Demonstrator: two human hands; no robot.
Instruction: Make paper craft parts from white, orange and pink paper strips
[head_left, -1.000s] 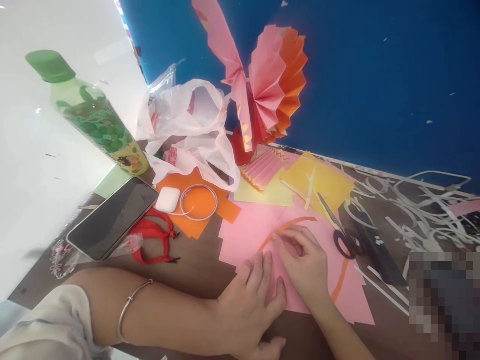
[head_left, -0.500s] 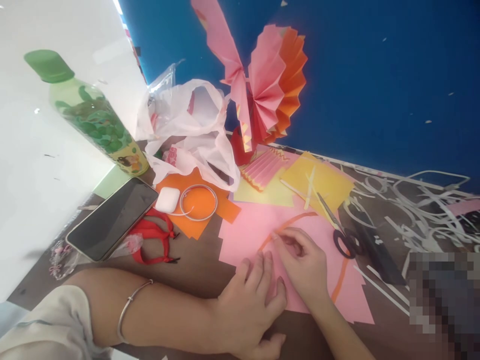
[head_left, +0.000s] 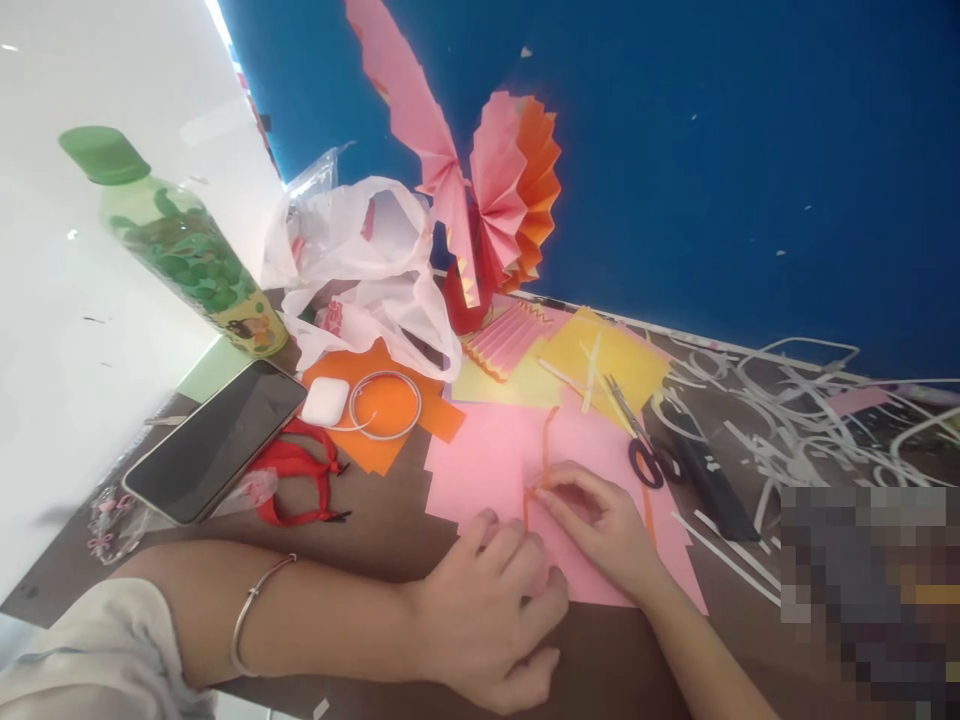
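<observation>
A pink paper sheet (head_left: 480,460) lies on the brown table. My right hand (head_left: 607,530) rests on it and pinches a thin orange paper strip (head_left: 546,445), which stands up from the fingertips. My left hand (head_left: 487,610) lies at the sheet's near edge with its fingers curled loosely and pressed down on the paper. A silver bangle (head_left: 251,620) circles my left forearm. Black-handled scissors (head_left: 641,440) lie just right of the pink sheet.
A green bottle (head_left: 180,250), a phone (head_left: 214,440), a white earbud case (head_left: 325,402), a red ribbon (head_left: 300,470), a plastic bag (head_left: 360,270) and folded paper fans (head_left: 495,200) stand at left and back. White paper strips (head_left: 795,410) litter the right side. Yellow paper (head_left: 600,365) lies behind.
The orange strip, lying curved across the pink sheet before, now stands lifted from my right fingertips. My left hand's fingers have curled in more. The view has shifted slightly.
</observation>
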